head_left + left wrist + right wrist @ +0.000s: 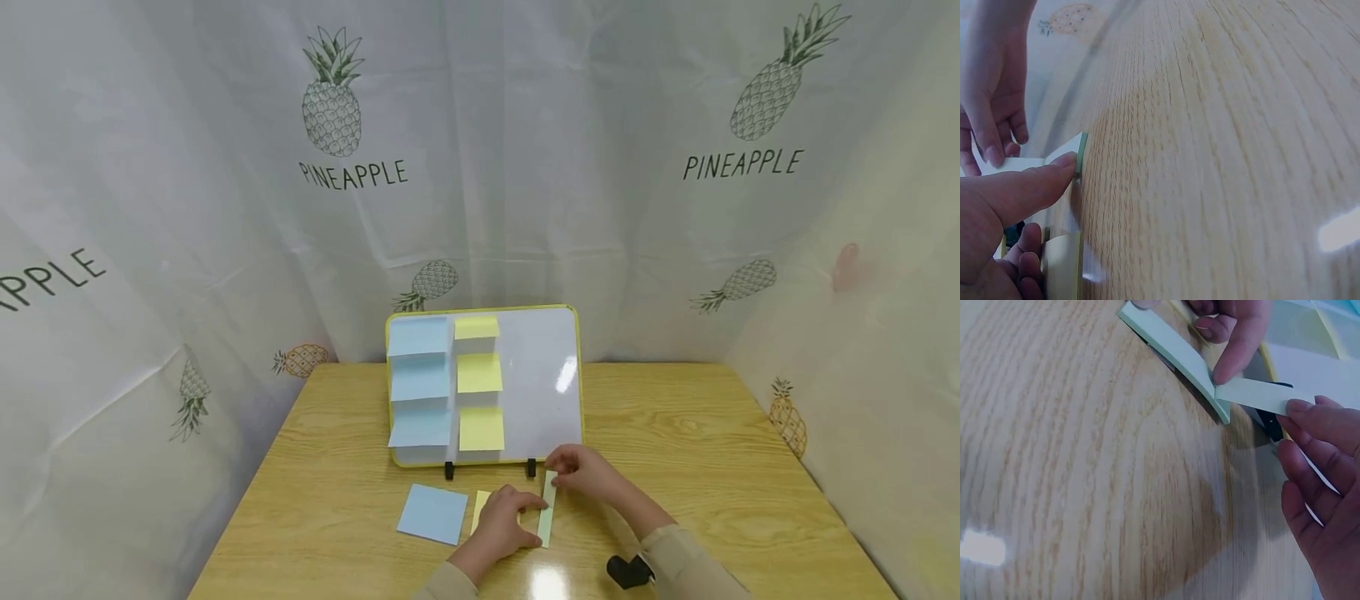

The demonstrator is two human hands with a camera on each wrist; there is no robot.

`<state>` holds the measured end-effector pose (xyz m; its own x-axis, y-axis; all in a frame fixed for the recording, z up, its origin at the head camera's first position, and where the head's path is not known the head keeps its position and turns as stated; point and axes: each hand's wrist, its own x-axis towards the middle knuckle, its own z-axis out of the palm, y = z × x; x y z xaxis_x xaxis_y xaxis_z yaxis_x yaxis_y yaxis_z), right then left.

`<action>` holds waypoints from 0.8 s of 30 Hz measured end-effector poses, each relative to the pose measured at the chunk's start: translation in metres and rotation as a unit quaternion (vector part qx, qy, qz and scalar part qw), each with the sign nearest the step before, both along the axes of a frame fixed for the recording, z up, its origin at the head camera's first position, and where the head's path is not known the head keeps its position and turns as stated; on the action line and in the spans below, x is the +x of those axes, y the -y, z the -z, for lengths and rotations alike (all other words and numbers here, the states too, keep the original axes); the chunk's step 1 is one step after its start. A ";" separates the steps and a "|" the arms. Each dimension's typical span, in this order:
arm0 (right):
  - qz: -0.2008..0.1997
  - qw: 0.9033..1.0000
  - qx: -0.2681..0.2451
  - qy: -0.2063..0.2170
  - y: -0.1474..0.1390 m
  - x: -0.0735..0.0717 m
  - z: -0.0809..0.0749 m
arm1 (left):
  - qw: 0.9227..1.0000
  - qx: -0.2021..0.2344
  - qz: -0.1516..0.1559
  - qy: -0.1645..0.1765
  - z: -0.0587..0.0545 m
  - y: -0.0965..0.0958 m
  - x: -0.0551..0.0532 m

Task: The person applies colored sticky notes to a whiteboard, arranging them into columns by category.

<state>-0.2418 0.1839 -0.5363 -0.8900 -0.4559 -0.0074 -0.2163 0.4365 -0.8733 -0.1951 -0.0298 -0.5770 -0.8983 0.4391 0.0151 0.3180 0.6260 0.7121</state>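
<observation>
A narrow pale green pad of sticky notes (548,521) lies at the front of the whiteboard, toward its right end. My left hand (501,523) holds this pad, thumb near one end and a finger near the other. In the right wrist view, my right hand (1329,469) pinches the free end of the top strip (1250,395) between thumb and fingers. That strip bends up off the pad and stays joined at its far end. A yellow sticky note pad (480,504) is partly hidden beneath my left hand.
The yellow-framed whiteboard (536,375) stands on black feet (449,470), carrying a column of blue notes (420,379) and one of yellow notes (480,372). A blue pad (432,514) lies left of my hands. A black object (628,572) sits by my right sleeve.
</observation>
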 end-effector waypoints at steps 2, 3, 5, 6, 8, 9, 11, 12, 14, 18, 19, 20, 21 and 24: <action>0.007 1.000 0.003 -0.010 0.000 -0.002 -0.001 | 1.000 0.001 0.000 -0.002 0.001 0.000 0.000; 0.012 1.000 0.003 -0.014 0.000 -0.002 -0.001 | 1.000 0.002 0.001 -0.004 0.001 0.000 0.000; 0.023 1.000 0.006 -0.019 -0.002 -0.006 0.004 | 1.000 0.004 0.001 -0.004 0.001 0.000 0.000; 0.028 0.999 0.005 -0.021 -0.002 -0.007 0.004 | 1.000 0.004 0.001 -0.005 0.001 0.000 0.001; 0.034 0.999 0.002 -0.021 -0.003 -0.008 0.003 | 1.000 0.002 0.001 -0.006 0.001 0.000 0.001; 0.036 0.999 -0.001 -0.021 -0.003 -0.009 0.003 | 1.000 0.003 0.000 -0.005 0.001 0.000 0.001; 0.038 0.999 0.001 -0.023 -0.004 -0.010 0.002 | 1.000 0.002 0.001 -0.007 0.000 0.000 0.001; 0.040 0.999 0.003 -0.024 -0.004 -0.010 0.002 | 1.000 0.002 0.001 -0.008 0.000 0.000 0.001; 0.042 0.999 0.005 -0.024 -0.005 -0.012 0.002 | 1.000 0.004 0.001 -0.007 -0.001 0.001 0.001; 0.048 0.998 0.013 -0.031 -0.006 -0.014 0.000 | 1.000 0.005 0.002 -0.006 -0.001 0.001 0.001; 0.049 0.998 0.014 -0.032 -0.006 -0.015 0.000 | 1.000 0.004 0.001 -0.006 -0.001 0.000 0.001; 0.050 0.998 0.015 -0.033 -0.007 -0.015 -0.001 | 1.000 0.003 0.001 -0.007 -0.001 0.000 0.001; 0.051 0.998 0.016 -0.034 -0.007 -0.015 -0.002 | 1.000 0.003 0.000 -0.008 -0.001 0.000 0.001; 0.057 0.998 0.016 -0.032 -0.007 -0.015 -0.005 | 1.000 0.001 0.001 -0.009 0.000 0.001 0.001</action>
